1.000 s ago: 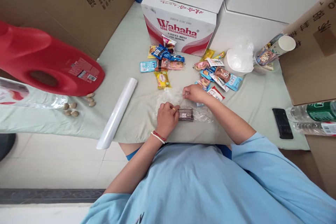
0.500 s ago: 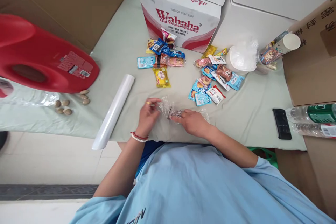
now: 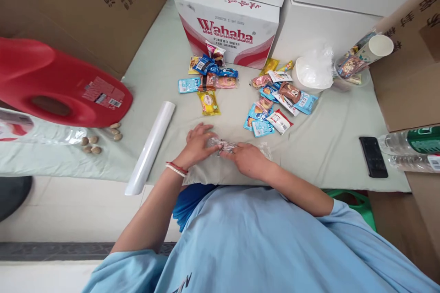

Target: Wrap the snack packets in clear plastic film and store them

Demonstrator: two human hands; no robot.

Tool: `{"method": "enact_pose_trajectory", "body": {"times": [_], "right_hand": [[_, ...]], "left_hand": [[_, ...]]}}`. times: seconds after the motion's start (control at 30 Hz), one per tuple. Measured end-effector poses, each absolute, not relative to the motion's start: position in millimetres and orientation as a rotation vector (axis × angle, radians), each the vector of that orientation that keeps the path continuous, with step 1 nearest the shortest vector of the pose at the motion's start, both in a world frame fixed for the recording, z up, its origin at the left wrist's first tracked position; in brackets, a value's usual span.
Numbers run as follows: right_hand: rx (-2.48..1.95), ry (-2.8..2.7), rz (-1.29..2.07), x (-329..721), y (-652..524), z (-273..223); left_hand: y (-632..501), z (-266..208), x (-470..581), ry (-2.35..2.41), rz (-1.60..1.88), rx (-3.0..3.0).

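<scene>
Seated person at a cloth-covered table, head view. The left hand and right hand meet over a small dark snack bar lying in a sheet of clear plastic film. The left hand lies palm down, fingers spread and curled over the bar's left end, pressing the film onto it; the right hand pinches bar and film at the right end with thumb and fingertips. Both hands thus grasp the wrapped bar between them, probably so that one end is steadied while the film is folded tight at the other.

The bar lies flat on the cloth at the near table edge, directly before the body. Its long axis runs left to right, from one hand to the other, roughly parallel to the table edge. Which end is which cannot be told through the crumpled film.

Left of the left hand lies a roll of plastic film, angled away from the body. Beyond the fingertips are two loose heaps of snack packets, one ahead of the left hand and one ahead of the right hand. Behind them stands a Wahaha carton. Far right of the right hand lies a black phone.
</scene>
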State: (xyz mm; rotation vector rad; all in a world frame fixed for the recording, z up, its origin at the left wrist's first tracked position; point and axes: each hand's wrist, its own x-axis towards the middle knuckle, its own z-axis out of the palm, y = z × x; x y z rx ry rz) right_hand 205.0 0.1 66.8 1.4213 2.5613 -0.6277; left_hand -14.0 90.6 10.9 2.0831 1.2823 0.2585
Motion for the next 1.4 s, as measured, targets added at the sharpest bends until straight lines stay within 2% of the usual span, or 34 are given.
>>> {"method": "enact_pose_trajectory", "body": {"times": [0.13,0.27,0.4,0.5,0.57,0.67,0.73,0.9,1.17,1.4], "right_hand": [[1.448,2.644,-0.724,216,-8,60],[1.483,2.693,-0.774,219,-14,54],[1.511,2.722,-0.847,221,-17,54],[1.481,2.794,-1.098,235,-19,59],[1.704,2.744,-1.248,248,-20,62],[2.289,2.428,-1.062,263,-22,57],[2.395,2.246,-0.85,266,-26,50],[2.311,2.219,-0.751,271,-47,38],[2.375,2.279,-1.283,244,-17,68],[2.089,2.396,-0.957,195,20,56]], "left_hand": [[88,22,-34,1.319,0.45,1.876],[55,43,-10,1.399,0.597,1.632],[28,50,28,1.149,0.578,1.799],[23,43,38,1.027,0.495,1.95],[23,36,37,0.996,0.466,2.045],[19,27,36,0.989,0.44,2.206],[14,23,38,1.007,0.443,2.306],[1,17,39,1.042,0.439,2.44],[-16,15,47,1.106,0.364,2.514],[-14,14,13,1.052,0.604,2.193]]}}
